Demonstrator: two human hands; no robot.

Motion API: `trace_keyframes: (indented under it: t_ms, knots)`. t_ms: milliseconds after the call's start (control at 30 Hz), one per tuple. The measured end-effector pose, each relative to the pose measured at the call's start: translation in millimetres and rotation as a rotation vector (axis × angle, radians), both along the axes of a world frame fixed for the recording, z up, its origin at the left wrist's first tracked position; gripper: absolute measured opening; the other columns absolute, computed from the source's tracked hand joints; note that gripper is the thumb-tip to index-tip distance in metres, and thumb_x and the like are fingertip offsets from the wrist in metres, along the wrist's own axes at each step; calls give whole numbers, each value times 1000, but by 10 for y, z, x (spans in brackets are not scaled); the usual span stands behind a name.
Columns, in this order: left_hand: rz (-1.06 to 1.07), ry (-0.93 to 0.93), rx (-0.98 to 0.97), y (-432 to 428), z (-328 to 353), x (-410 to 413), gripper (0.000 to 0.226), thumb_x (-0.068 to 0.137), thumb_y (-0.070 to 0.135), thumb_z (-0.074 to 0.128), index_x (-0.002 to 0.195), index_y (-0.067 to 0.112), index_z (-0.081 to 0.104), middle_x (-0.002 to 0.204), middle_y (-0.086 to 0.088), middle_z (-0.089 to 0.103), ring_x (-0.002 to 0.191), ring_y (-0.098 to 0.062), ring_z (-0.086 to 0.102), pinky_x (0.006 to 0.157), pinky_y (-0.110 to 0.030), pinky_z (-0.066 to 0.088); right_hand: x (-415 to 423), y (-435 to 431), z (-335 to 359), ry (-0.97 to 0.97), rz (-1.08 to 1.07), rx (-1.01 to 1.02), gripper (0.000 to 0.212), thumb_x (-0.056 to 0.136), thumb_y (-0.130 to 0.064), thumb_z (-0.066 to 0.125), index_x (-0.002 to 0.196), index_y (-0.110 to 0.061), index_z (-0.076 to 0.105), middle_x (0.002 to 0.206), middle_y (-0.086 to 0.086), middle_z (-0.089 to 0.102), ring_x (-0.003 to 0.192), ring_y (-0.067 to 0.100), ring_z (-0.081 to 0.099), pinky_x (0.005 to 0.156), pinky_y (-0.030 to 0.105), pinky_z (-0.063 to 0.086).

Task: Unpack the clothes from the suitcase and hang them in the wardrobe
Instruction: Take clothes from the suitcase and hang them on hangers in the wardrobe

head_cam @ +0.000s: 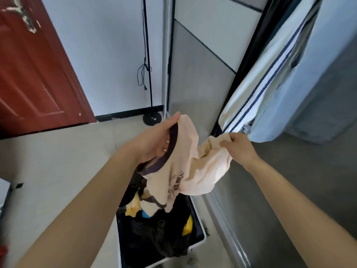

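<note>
I hold a cream T-shirt (190, 167) with a dark collar and a small chest print above the open suitcase (201, 239). My left hand (156, 141) grips the shirt at its dark neckband, thumb on the outside. My right hand (238, 147) grips a bunched fold of the shirt's shoulder or sleeve. Below, the suitcase holds dark clothes (162, 235) with yellow and blue items among them. The fabric wardrobe (270, 89), pale blue with navy zip stripes, stands at the right; its flap hangs just behind my right hand.
A red-brown door (36, 70) fills the upper left. A black floor lamp pole (147, 60) with a dangling cable stands on a round base (152, 118) by the white wall. A grey partition panel (197, 74) rises beside the wardrobe. Pale floor tiles (58, 171) lie left of the suitcase.
</note>
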State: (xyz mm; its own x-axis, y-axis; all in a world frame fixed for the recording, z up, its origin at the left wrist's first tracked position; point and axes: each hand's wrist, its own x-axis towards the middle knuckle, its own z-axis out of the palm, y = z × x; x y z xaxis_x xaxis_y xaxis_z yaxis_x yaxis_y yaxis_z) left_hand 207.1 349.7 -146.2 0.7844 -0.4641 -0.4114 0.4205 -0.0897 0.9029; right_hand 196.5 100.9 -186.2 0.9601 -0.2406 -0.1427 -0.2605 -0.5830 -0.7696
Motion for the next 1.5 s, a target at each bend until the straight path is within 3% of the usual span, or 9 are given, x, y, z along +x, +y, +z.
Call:
trace_keyframes:
  t_ms: [167, 367, 467, 533, 767, 967, 1033, 1200, 1500]
  knots:
    - [-86, -52, -59, -258, 458, 153, 74, 88, 71, 38, 137, 17, 49, 119, -8, 68, 105, -27, 66, 93, -44, 47, 53, -361, 413, -129, -104, -99, 8, 85, -6, 52, 90, -12, 56, 77, -1, 52, 76, 21, 48, 59, 27, 35]
    - [-261, -106, -32, -910, 920, 383, 91, 82, 78, 38, 150, 17, 31, 138, -14, 54, 125, -33, 54, 107, -50, 37, 162, -691, 736, -88, 211, -17, 80, 75, -4, 76, 143, -29, 42, 130, -11, 46, 116, 8, 44, 91, 20, 35]
    - [-352, -209, 48, -1301, 1115, 356, 74, 84, 70, 40, 132, 15, 53, 102, -4, 72, 81, -14, 69, 73, -29, 50, 225, -787, 744, -55, 275, 133, 37, 85, -18, 70, 118, -33, 62, 118, -13, 64, 114, 10, 57, 86, 18, 46]
    - [-353, -281, 100, -1408, 1099, 390, 62, 84, 61, 47, 124, 16, 61, 107, -8, 73, 85, -17, 67, 67, -25, 49, 276, -884, 832, -127, 168, 275, 15, 93, -26, 60, 104, -28, 70, 103, -7, 73, 104, 13, 67, 86, 24, 54]
    - [-594, -500, 493, -1423, 587, 462, 43, 85, 46, 67, 126, 37, 58, 121, 19, 62, 113, -2, 57, 93, -24, 43, 481, -1272, 1383, -329, -161, 888, 15, 99, -15, 49, 93, -17, 62, 73, -5, 72, 71, 9, 68, 69, 26, 54]
    - [-540, -789, 946, -1547, 415, 542, 39, 77, 63, 62, 73, 24, 62, 81, 6, 63, 83, -12, 58, 78, -28, 34, 554, -1626, 1788, -483, -345, 805, 25, 95, -5, 40, 96, -12, 65, 87, 1, 70, 77, 15, 66, 62, 25, 52]
    - [-288, -795, 771, -1460, 679, 691, 45, 61, 67, 63, 64, 23, 61, 67, 7, 59, 72, -13, 59, 71, -29, 37, 519, -1831, 1834, -504, -432, 730, 20, 94, -6, 47, 84, -14, 63, 87, 4, 68, 76, 17, 64, 71, 31, 53]
    - [-19, -684, 307, -1450, 1411, 914, 16, 83, 10, 69, 99, 9, 70, 97, -9, 72, 92, -21, 67, 83, -35, 53, 453, -2241, 1601, -388, -498, 461, 13, 89, -9, 54, 81, -11, 65, 82, 5, 65, 76, 19, 62, 75, 33, 50]
    - [133, -589, 16, -2185, 2160, 958, 7, 85, 9, 61, 80, 12, 64, 65, -2, 64, 57, -15, 61, 52, -18, 47, 494, -2484, 1358, -384, -495, 143, 16, 87, -15, 55, 71, -11, 58, 70, 2, 56, 73, 21, 51, 64, 31, 39]
